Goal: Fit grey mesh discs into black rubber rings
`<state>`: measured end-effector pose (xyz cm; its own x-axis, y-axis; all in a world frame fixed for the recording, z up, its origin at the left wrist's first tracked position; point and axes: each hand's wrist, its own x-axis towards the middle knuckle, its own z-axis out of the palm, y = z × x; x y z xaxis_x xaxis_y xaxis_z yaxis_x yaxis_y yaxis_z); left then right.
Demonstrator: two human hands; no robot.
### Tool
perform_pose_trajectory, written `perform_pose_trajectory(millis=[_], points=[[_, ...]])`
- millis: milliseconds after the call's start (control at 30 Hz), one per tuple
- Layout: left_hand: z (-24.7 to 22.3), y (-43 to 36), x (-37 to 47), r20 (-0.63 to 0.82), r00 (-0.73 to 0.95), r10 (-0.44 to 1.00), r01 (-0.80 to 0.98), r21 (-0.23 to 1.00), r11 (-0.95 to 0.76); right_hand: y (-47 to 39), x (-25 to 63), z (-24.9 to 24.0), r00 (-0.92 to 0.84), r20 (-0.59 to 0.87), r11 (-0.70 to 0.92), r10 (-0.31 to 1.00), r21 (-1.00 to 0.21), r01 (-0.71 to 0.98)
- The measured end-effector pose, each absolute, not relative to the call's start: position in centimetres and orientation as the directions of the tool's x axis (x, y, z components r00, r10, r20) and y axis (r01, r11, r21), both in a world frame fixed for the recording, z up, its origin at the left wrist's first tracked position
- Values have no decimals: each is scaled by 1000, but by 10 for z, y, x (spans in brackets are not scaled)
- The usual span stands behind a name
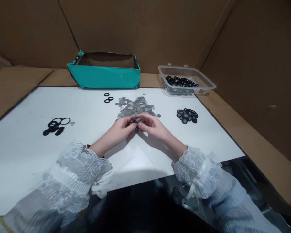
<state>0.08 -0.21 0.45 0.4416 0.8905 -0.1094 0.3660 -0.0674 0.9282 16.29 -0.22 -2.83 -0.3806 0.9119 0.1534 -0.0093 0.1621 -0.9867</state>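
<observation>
Left grip (pixel 122 127), right grip (pixel 153 125), both apparently pinching dark piece (pixel 136 122), grey discs (pixel 136 106) just beyond

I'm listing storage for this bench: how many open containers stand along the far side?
2: the teal box, left of centre, and the clear plastic tub, to its right. I see no others, though something behind them could be hidden.

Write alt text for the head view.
Left hand and right hand pinch a small dark piece at the near edge of a grey disc pile on a white sheet. Beyond stand a teal box and a clear tub of black rings; black clusters lie to either side.
</observation>
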Motion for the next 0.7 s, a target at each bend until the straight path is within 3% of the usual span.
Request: perform_pose_trajectory(millis=[100,300,467,700], points=[[5,-3,1,-93,379,920,350,935,-49,-2,163,-29,-354,177,181,918,-983,-21],[8,-3,0,-133,487,863,349,936,-53,-1,173,-22,-506,126,174,853,-984,47],[9,-5,1,-135,418,898,321,947,-7,-9,169,-17,-291,339,410,895,-881,235],[11,-4,0,-192,448,873,228,969,96,-9,176,-12,-378,400,521,835,-797,307]])
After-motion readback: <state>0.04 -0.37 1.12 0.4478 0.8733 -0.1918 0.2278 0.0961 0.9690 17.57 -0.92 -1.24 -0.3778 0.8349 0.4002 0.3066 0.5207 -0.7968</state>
